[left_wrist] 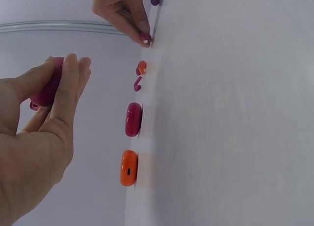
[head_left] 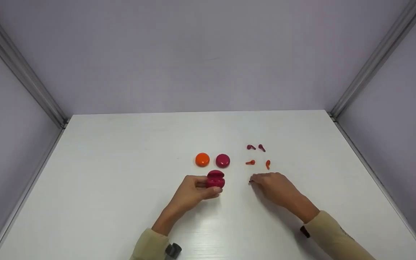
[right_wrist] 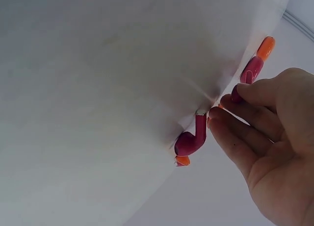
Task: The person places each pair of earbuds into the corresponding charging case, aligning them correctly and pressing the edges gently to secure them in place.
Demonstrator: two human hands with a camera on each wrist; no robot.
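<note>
My left hand (head_left: pixel 211 186) grips an open magenta earbud case (head_left: pixel 215 179) just above the table; in the left wrist view the same hand (left_wrist: pixel 61 71) wraps round the case (left_wrist: pixel 46 91). My right hand (head_left: pixel 253 181) reaches down with nearly straight fingers. Its fingertips (right_wrist: pixel 214 119) touch the stem end of a magenta earbud (right_wrist: pixel 191 138) that lies on the table. Whether the open case has anything inside is hidden.
A closed orange case (head_left: pixel 202 159) and a closed magenta case (head_left: pixel 222 160) lie side by side behind my left hand. Two magenta earbuds (head_left: pixel 251 147) and two orange earbuds (head_left: pixel 250 162) lie beyond my right hand. White table (head_left: pixel 121 173), walls on three sides.
</note>
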